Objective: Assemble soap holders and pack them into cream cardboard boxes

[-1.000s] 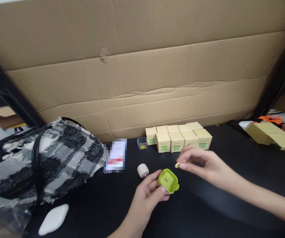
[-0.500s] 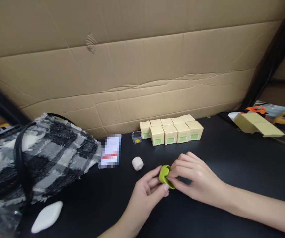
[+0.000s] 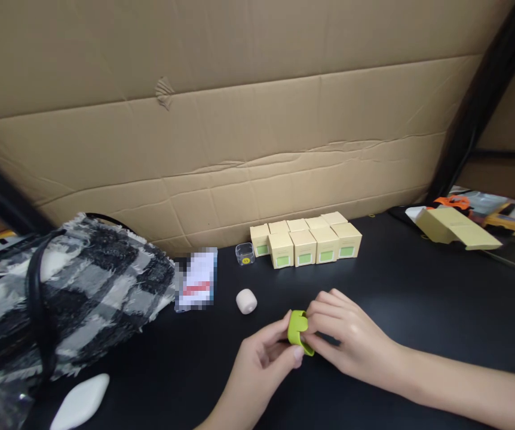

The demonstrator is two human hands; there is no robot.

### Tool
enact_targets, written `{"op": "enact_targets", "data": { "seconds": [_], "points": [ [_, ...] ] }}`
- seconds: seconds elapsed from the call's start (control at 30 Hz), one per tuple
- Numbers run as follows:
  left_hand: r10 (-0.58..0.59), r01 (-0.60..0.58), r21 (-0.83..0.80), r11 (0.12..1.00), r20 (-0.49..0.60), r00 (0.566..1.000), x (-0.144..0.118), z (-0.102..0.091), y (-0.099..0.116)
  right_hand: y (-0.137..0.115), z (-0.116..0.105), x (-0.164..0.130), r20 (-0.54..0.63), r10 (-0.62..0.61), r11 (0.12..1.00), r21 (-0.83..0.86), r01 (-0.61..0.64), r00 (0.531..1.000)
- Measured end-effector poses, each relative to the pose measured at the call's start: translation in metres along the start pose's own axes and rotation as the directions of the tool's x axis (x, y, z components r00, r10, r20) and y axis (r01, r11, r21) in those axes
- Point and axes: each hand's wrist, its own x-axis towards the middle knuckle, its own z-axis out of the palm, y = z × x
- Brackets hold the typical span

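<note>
A lime-green, hollow soft cover (image 3: 297,326), which looks like a silicone earbud case cover, is held just above the dark table. My left hand (image 3: 260,364) pinches it from the left, thumb at the lower edge and fingers at the upper side. From the right, my right hand (image 3: 351,334) grips its edge with bent fingers, some fingertips hidden behind or inside the cover. A flap stands out on the side facing me. Beyond my left hand lies a small off-white rounded case (image 3: 246,301), apart from both hands.
Several small pale-yellow boxes (image 3: 304,248) stand in rows against the cardboard wall (image 3: 239,131). Beside them sits a clear plastic box (image 3: 245,254). A checked bag (image 3: 105,286) and a white rounded object (image 3: 82,401) are at left; an opened yellow carton (image 3: 457,227) lies far right.
The green cover has turned slightly in my hands, showing its flap more clearly. The whole view has shifted a little; the other things stay in place.
</note>
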Motion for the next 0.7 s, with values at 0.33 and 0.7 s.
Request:
{"op": "enact_targets", "data": {
  "seconds": [0.33,0.7],
  "points": [
    [0.031,-0.031,-0.002,1.000,-0.040,0.999,0.006,-0.006,-0.005,-0.003,-0.005,-0.002,0.020,0.128,0.957,0.261,-0.129,0.992],
    [-0.021,0.010,0.131,0.991,0.081,0.997,-0.003,-0.001,0.009,-0.001,-0.012,-0.008,-0.023,0.217,0.848,0.500,-0.177,0.976]
  ]
}}
